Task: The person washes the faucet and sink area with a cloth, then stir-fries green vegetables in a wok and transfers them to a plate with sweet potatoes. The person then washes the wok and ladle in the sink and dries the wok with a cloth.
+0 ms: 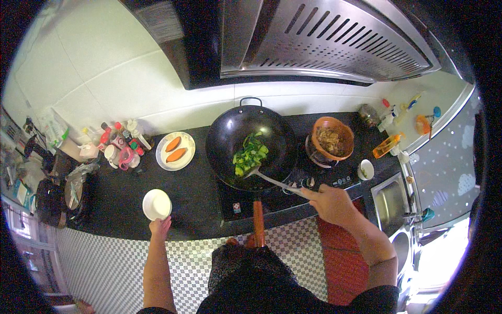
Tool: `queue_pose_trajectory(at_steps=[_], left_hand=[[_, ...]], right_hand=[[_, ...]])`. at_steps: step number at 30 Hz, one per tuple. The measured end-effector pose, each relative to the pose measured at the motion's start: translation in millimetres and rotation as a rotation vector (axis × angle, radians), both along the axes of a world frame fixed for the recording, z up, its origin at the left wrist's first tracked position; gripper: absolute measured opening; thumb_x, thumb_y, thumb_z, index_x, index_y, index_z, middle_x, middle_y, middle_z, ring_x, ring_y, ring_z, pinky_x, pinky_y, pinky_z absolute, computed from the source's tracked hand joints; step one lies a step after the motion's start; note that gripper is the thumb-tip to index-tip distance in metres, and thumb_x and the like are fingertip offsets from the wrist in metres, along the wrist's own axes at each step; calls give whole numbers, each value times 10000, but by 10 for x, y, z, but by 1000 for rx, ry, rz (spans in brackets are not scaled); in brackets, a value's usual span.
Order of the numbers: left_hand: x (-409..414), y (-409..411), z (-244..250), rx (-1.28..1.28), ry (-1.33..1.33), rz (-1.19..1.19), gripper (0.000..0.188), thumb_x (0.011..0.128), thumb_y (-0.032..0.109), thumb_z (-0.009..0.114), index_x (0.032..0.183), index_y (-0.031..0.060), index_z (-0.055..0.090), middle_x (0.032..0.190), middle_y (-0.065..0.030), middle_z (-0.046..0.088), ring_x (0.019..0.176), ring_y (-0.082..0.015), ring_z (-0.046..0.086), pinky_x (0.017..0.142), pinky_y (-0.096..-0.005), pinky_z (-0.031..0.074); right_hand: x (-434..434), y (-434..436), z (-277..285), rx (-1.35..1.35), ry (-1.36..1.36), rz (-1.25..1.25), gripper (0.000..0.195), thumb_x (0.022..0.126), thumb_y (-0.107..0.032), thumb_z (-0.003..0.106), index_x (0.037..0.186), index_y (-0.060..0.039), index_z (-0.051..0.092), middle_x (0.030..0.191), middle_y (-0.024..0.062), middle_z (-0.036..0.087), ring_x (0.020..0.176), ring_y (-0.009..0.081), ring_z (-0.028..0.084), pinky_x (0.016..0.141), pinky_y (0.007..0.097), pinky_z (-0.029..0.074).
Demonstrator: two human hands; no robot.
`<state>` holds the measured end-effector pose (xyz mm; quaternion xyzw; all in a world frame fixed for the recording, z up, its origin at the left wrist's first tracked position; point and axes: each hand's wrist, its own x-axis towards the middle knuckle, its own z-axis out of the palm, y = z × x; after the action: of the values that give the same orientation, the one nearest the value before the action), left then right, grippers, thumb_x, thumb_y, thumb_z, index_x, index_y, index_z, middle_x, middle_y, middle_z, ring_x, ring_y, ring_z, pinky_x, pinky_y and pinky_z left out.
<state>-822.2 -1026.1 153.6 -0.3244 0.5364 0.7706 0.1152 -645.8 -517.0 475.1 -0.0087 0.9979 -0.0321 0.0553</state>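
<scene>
My left hand (160, 227) grips the near rim of a white bowl (157, 205) over the black counter. My right hand (327, 202) is closed around the handle of a metal wok spatula (280, 184). The spatula's blade touches chopped green leafy vegetables (251, 154) in a large black wok (219, 137) on the stove. The wok's wooden handle (259, 223) points towards my body. Left of the wok, a patterned plate (175, 166) holds two orange pieces of food (176, 155).
An orange-brown bowl of food (333, 139) stands right of the wok, near a small white bowl (366, 170) and a sink (388, 204). Bottles and jars (121, 143) crowd the counter's back left. A metal range hood (329, 43) hangs above the stove.
</scene>
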Motion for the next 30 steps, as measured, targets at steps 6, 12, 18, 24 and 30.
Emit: queue_pose_trajectory(at_steps=[6,12,18,24,30], left_hand=[[46,-417,-81,45,2,150,442,756,29,367,1188,-54,330,1000,-203,532,873,-326,597,667,-363,511],[-57,-988,-122,83,7,203,391,813,91,348,1179,-45,362,994,-185,550,871,-298,596,653,-355,507],[33,-1051,-106,374,-83,157,539,861,434,399,1158,-17,389,1030,-178,555,919,-302,560,757,-398,464],[238,-660,179,326,-293,-423,454,854,381,430,1164,51,392,1087,-208,526,936,-353,540,737,-399,464],[-100,-274,255,204,-276,-673,347,858,221,468,1135,16,435,1022,-173,582,839,-257,607,677,-318,487]], right_hand=[[-176,-95,-398,54,-2,-149,482,779,-133,532,1239,-216,414,779,118,525,701,290,580,553,391,485],[-222,-255,-211,-29,71,-264,424,810,-166,520,1221,-243,445,784,108,503,694,272,565,571,359,477],[-326,-487,-325,188,126,-148,419,776,-138,558,1178,-236,495,748,61,464,665,219,533,531,327,459],[-381,-748,-48,191,-13,-354,421,802,-174,537,1210,-248,464,763,79,481,683,250,547,564,353,470],[-531,-1004,-492,-14,56,-625,414,840,-192,490,1248,-225,429,801,142,497,711,330,545,623,419,437]])
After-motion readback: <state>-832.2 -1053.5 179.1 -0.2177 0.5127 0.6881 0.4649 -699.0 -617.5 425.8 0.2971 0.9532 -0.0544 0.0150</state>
